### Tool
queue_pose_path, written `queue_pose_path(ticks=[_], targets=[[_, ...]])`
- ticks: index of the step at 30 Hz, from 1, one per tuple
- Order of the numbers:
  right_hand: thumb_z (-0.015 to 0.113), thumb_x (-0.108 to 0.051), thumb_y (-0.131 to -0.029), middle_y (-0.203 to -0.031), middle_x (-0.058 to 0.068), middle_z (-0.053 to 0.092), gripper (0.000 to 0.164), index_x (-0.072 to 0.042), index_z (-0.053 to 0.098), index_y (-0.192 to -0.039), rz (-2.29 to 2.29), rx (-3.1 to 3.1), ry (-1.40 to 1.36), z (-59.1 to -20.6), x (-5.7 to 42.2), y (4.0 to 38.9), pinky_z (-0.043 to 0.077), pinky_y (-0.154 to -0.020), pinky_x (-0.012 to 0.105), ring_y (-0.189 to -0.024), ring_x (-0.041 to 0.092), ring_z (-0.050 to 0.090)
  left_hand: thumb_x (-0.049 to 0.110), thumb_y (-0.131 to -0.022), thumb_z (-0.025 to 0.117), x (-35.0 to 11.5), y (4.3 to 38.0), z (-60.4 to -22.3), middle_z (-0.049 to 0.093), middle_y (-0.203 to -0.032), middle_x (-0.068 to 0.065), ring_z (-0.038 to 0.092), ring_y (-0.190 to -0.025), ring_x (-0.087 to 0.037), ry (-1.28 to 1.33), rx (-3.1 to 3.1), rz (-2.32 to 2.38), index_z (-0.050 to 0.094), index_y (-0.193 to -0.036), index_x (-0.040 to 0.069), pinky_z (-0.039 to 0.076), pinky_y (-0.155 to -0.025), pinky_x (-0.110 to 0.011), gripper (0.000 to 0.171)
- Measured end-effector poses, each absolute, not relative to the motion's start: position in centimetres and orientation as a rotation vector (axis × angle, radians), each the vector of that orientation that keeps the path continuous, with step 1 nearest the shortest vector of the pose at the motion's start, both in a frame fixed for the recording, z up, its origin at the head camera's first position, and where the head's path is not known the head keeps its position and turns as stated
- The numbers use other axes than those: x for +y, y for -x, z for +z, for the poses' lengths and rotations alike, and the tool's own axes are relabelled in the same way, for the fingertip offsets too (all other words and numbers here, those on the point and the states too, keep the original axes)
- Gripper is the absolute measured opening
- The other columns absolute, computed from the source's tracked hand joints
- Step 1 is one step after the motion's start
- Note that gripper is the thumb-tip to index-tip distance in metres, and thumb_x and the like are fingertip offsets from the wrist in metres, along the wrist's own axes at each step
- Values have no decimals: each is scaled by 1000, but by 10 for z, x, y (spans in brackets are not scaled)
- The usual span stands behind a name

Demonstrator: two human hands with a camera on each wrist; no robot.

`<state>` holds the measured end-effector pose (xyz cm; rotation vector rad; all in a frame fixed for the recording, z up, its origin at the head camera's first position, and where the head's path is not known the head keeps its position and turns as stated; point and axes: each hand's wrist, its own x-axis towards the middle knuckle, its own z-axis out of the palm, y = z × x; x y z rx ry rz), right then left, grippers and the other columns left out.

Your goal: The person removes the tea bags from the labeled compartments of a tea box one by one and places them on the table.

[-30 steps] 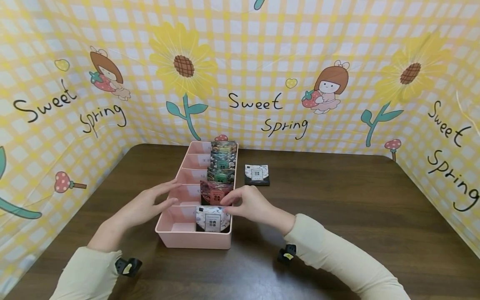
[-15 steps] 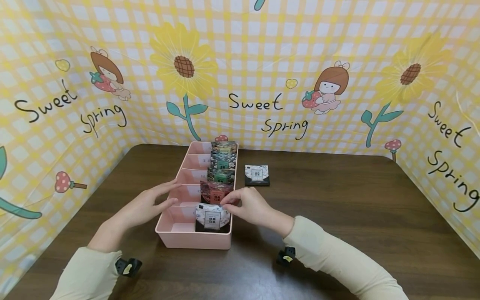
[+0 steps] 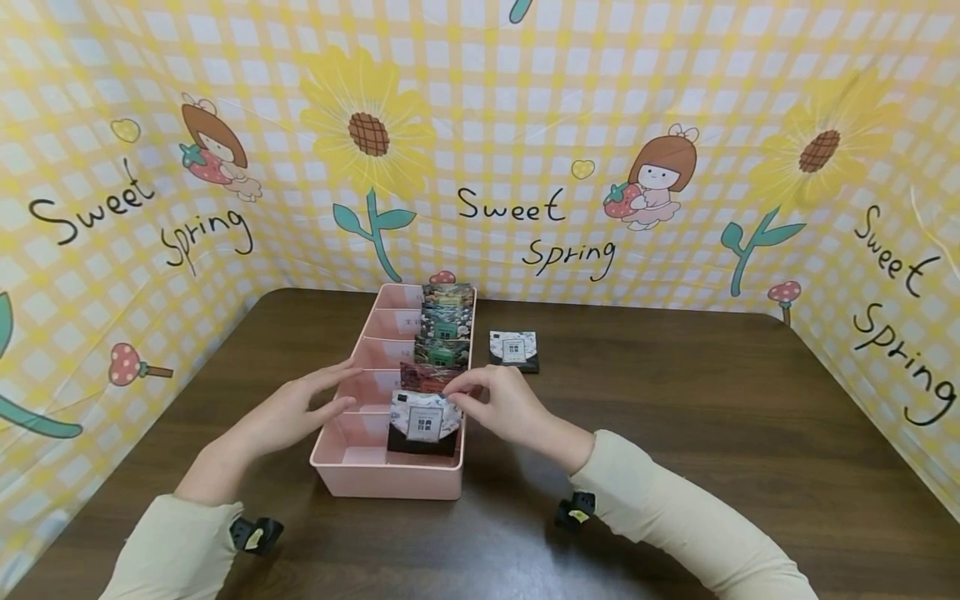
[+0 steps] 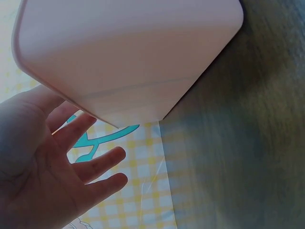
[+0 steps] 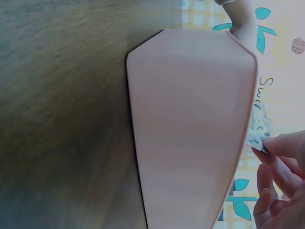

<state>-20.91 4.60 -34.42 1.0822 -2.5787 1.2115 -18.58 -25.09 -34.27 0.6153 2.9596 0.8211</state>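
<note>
A white and black tea sachet (image 3: 424, 423) is pinched at its top right corner by my right hand (image 3: 504, 407). It hangs tilted over the front compartment of a pink divided box (image 3: 386, 482), overlapping the divider behind. In the right wrist view, thumb and forefinger hold the sachet's corner (image 5: 257, 141) beside the box rim. At the box's left rim lies my left hand (image 3: 288, 414), fingers spread and loosely extended; in the left wrist view they reach along the rim. Red sachets (image 3: 420, 377) and green sachets (image 3: 441, 352) stand in the compartments behind.
Another white and black sachet (image 3: 513, 350) lies on the dark wooden table (image 3: 675, 417), right of the box. Small white labels with writing show on the compartment walls. A yellow checked cloth (image 3: 480, 125) hangs behind and at both sides.
My right hand has lifted the white sachet upward from the front compartment, so that it covers more of the red sachets behind. The left hand has stayed in place.
</note>
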Motion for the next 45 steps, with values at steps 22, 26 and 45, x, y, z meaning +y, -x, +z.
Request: queue_pose_path(ticks=[22, 26, 45], targets=[[65, -10, -87, -90, 6, 73, 11, -7, 73, -95, 1346, -2420, -989, -319, 62, 209, 46, -58, 20, -66, 7, 53, 32, -95, 53, -251, 185, -342, 39, -145, -24, 37, -132, -44, -623, 2952, 816, 45, -138, 7, 33, -104, -60, 51], [66, -10, -86, -91, 6, 73, 11, -7, 73, -94, 1342, -2414, -973, -315, 65, 210, 48, -60, 19, -69, 6, 54, 32, -95, 53, -250, 185, -341, 38, -145, -24, 36, -132, -44, -622, 2947, 820, 44, -139, 7, 33, -104, -60, 51], [66, -11, -86, -89, 7, 72, 11, -7, 73, -94, 1328, -2459, -897, -308, 88, 217, 47, -58, 24, -64, 9, 52, 30, -95, 53, -250, 184, -340, 38, -145, -24, 36, -132, -44, -628, 2950, 822, 44, -138, 7, 32, -104, -60, 50]])
